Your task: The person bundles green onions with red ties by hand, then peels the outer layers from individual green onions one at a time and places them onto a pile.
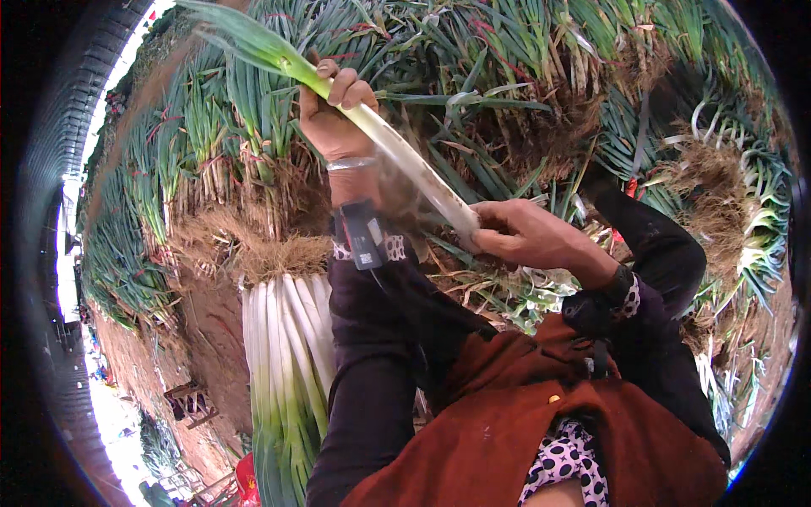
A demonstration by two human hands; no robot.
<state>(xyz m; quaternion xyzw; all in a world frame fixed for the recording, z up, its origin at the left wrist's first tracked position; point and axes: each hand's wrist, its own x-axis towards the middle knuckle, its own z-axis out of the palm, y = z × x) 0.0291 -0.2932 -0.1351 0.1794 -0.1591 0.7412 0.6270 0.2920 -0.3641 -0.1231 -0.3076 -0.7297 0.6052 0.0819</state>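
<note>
A long green onion (405, 156) with a white stalk and green top slants across in front of me, leafy end at the upper left. My left hand (334, 122) is closed around it where the white turns pale green. At its lower root end, my right hand (541, 237) has thumb and fingers pinched on the stalk. Those fingers partly hide the root tip. A silvery bracelet (351, 163) and a small black device (361, 234) sit on my left wrist.
Cleaned green onions (287, 355) lie side by side left of my leg, root ends away from me. Unpeeled bundles (228, 160) with brown roots are heaped ahead and left. More onions (756, 211) curve along the right. Peeled scraps (532, 296) litter the ground beyond my lap.
</note>
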